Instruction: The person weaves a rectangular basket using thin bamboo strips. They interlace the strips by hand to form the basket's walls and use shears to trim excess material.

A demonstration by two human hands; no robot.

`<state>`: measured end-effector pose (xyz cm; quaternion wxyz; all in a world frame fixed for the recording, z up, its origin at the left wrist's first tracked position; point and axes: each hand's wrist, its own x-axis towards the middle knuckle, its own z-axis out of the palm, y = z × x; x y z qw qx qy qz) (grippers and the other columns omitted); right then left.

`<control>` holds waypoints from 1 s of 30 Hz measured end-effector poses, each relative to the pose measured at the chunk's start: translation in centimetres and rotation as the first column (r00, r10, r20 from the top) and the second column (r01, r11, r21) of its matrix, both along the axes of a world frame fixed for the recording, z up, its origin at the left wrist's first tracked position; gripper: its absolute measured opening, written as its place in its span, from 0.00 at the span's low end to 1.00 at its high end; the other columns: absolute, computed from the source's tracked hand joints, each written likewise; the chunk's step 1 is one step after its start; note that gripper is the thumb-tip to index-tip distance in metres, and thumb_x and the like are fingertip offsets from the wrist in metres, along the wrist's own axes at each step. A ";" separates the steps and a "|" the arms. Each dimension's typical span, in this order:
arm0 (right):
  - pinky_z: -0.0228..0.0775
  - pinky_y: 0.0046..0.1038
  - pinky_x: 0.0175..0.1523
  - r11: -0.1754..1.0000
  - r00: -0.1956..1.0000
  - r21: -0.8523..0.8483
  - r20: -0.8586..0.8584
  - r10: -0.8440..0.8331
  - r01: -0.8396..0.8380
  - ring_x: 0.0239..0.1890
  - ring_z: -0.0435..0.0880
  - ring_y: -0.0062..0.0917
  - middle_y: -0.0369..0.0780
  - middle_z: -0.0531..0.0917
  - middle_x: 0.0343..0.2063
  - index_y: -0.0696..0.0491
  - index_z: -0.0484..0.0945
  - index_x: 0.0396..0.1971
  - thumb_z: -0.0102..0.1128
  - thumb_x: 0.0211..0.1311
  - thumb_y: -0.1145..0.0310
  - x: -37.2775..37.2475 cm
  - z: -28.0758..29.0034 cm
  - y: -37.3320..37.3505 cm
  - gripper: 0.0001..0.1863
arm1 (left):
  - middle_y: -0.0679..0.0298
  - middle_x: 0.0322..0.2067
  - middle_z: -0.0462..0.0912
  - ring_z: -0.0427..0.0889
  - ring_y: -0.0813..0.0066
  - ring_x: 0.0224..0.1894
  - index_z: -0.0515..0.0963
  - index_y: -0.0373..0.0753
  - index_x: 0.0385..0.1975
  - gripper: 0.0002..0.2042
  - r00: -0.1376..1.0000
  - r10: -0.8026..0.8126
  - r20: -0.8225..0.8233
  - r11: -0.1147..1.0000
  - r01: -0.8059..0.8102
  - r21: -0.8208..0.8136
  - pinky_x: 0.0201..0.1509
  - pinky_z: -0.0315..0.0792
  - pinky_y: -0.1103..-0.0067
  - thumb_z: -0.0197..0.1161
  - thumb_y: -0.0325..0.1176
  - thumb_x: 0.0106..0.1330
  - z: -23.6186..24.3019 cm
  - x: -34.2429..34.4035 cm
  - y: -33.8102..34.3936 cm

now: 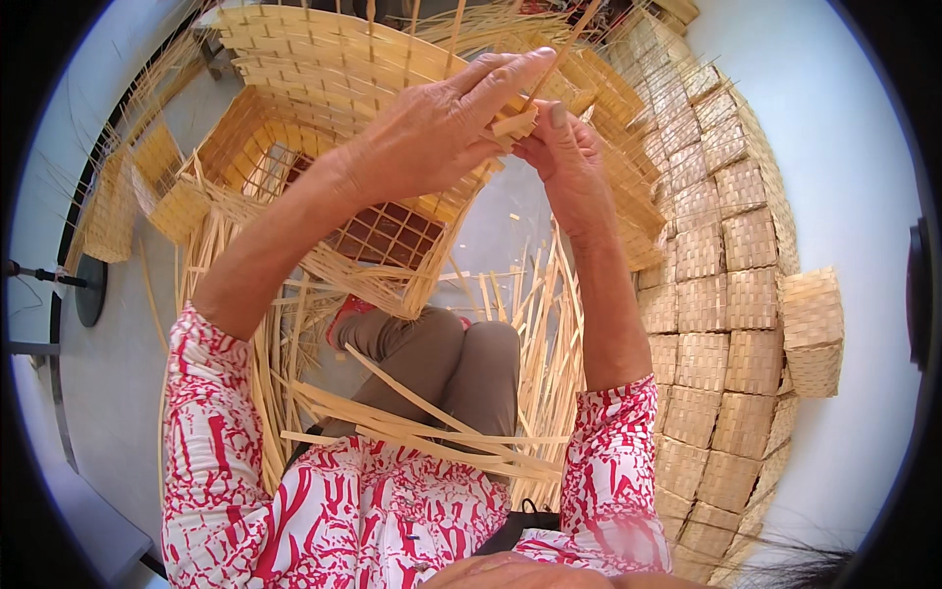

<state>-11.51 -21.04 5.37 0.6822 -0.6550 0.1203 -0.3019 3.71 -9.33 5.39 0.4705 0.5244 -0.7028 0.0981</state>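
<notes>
A large, partly woven bamboo basket (294,49) stands tilted before me, its upright strips sticking out past the far edge. At the basket's right edge, my left hand (422,133) has its fingers bent round the weave, with the index finger stretched along it. Close by, my right hand (571,172) pinches a pale bamboo strip (515,124), its thumb pointing up. That strip looks folded at the edge between both hands. Part of the left fingertips is hidden behind the weave.
Loose bamboo strips (442,432) lie across my lap, with more on the floor at both sides. Stacked woven boxes (702,294) line the right wall. Smaller unfinished baskets (113,211) stand at the far left, near a round black stand base (90,292).
</notes>
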 end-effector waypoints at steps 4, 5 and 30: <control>0.69 0.16 0.39 0.990 0.997 -0.141 -0.079 -0.026 0.014 0.33 0.77 0.10 0.31 0.85 0.31 0.57 0.85 0.41 0.61 0.71 0.58 1.0 0.9 1.5 0.16 | 0.58 0.58 0.76 0.84 0.64 0.48 0.62 0.44 0.69 0.37 0.980 0.177 -0.092 0.960 -0.193 -0.201 0.43 0.81 0.75 0.71 0.31 0.59 -1.7 -1.0 -0.9; 0.68 0.16 0.38 0.989 0.996 -0.143 -0.070 -0.049 0.038 0.32 0.76 0.09 0.31 0.85 0.31 0.57 0.85 0.40 0.61 0.71 0.59 1.2 1.0 1.6 0.15 | 0.58 0.57 0.77 0.84 0.64 0.47 0.63 0.45 0.68 0.37 0.970 0.201 -0.135 0.958 -0.224 -0.180 0.43 0.81 0.75 0.71 0.31 0.58 -1.8 -1.4 -1.0; 0.64 0.21 0.26 0.558 0.915 -0.743 0.185 -0.358 0.369 0.23 0.73 0.11 0.30 0.79 0.20 0.59 0.81 0.30 0.60 0.71 0.62 2.4 -0.4 2.1 0.15 | 0.50 0.63 0.69 0.71 0.55 0.64 0.61 0.33 0.67 0.28 0.997 -0.005 -0.072 0.983 -0.008 -0.183 0.59 0.75 0.71 0.55 0.21 0.64 -3.1 -0.2 1.1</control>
